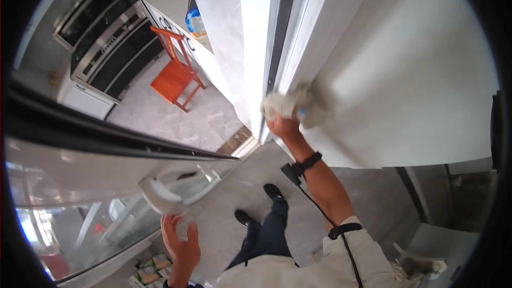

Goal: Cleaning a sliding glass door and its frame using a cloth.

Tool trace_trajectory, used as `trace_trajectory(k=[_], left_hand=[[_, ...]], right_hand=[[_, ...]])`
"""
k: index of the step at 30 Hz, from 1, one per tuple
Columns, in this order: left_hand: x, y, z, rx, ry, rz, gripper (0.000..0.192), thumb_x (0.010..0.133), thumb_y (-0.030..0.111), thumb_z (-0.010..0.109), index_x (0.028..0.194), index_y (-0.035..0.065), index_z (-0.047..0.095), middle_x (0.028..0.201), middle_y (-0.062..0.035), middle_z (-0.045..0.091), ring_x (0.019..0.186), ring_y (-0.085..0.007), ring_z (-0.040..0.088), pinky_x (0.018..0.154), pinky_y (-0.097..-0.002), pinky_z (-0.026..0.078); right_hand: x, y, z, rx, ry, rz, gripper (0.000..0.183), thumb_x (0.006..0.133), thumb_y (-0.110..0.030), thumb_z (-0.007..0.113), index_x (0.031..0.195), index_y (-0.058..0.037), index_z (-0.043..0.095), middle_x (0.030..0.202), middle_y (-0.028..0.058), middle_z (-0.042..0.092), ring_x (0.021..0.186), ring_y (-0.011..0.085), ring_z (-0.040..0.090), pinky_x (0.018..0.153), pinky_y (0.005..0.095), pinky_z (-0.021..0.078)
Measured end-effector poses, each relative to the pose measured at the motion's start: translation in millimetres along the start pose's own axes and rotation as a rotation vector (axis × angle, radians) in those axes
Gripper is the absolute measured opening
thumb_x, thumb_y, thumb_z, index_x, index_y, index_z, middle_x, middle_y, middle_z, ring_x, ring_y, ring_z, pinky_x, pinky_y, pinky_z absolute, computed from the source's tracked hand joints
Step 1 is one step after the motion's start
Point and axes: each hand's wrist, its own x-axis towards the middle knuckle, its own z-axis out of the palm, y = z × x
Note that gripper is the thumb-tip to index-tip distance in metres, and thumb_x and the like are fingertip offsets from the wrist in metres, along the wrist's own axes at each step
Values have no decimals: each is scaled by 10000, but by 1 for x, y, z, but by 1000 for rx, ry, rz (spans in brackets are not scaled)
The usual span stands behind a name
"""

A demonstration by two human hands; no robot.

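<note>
My right hand [283, 125] is closed on a beige cloth [286, 104], which lies against the white door frame [296, 64] beside a dark vertical strip. The cloth is blurred, and a small blue patch shows at its right part. A black strap with a cable is round my right wrist. My left hand [180, 244] is raised at the lower left with its fingers apart and nothing in it. Just beyond its fingertips is a white curved handle [160, 194] by a glass pane; whether they touch, I cannot tell.
An orange wooden chair [176, 80] stands on the tiled floor beyond the doorway, near built-in ovens [116, 52] and white cabinets. A black-edged door panel [100, 124] crosses the left side. A white wall panel [408, 68] fills the right. Boxes [150, 272] lie at the lower left.
</note>
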Motion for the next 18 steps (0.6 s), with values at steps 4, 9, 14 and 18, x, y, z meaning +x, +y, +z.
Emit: trace_trajectory(k=[4,9,14,18], left_hand=[[32,41,-1,9,-136,168,520,957,349,543,1290,-38,447,1262,-138,482,1164,-217,463,986,-369,370],[56,52,-2,-534,-287,-41,366,977,354,481,1072,3,523,908,-48,533,849,-128,459,772,-300,369],[49,11,-2,-529,-306,126,357,1023,322,417,1044,1,569,875,-59,536,791,-140,466,684,-304,396],[39,-28,-2,-605,-352,96,393,1025,339,401,990,-19,559,789,-37,476,712,-145,414,604,-351,367]], right_hand=[[-40,12,22,29,-96,88,339,819,-90,604,1148,-11,625,1176,208,611,1135,394,558,1033,485,394],[81,-29,-70,122,-82,-75,447,794,-73,613,1222,37,546,1259,253,539,1208,437,492,1060,526,340],[291,-127,-222,-39,262,-317,644,811,-111,670,1383,31,411,1381,248,448,1306,479,364,1116,542,241],[464,-185,-332,-167,523,-481,744,785,-128,690,1445,-54,353,1456,292,331,1358,435,330,1125,446,295]])
